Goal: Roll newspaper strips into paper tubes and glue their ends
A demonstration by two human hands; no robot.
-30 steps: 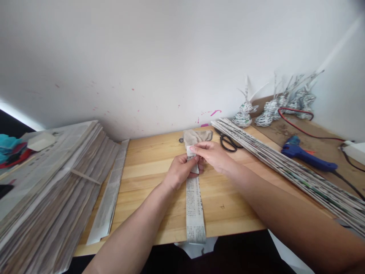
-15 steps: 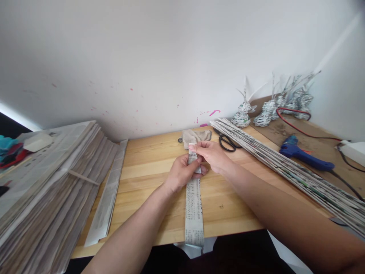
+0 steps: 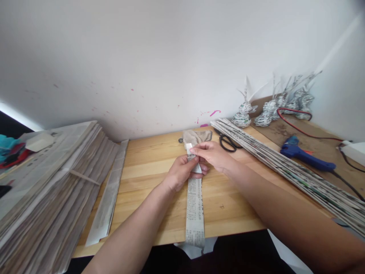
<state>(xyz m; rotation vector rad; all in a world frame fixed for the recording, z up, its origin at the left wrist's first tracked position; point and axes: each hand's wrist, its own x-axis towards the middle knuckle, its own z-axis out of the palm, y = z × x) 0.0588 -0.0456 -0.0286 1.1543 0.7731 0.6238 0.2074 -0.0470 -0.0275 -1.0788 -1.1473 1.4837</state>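
A long printed newspaper strip [image 3: 195, 213] runs from my fingers down over the table's front edge. My left hand [image 3: 182, 170] is closed on it, thumb on top and fingers beneath. Just above, my right hand [image 3: 209, 155] pinches the strip's far end at its right edge. A short white tip of the paper sticks up past my right fingertips. Right behind the hands lies a crumpled beige cloth [image 3: 196, 136]. Black-handled scissors [image 3: 227, 143] rest to the right of it, partly under a bundle of rolled paper sticks [image 3: 273, 165].
A tall stack of newspapers [image 3: 76, 190] stands on the left, with folded paper strips [image 3: 110, 194] beside it. On the right are a blue glue gun [image 3: 306, 156], a red cable [image 3: 296, 128] and several woven paper figures [image 3: 242, 115]. A white wall [image 3: 171, 68] closes off the back.
My right thumb and fingers have shifted slightly along the strip's end, and more of its white tip shows, tilted a little leftward. My left hand has barely moved.
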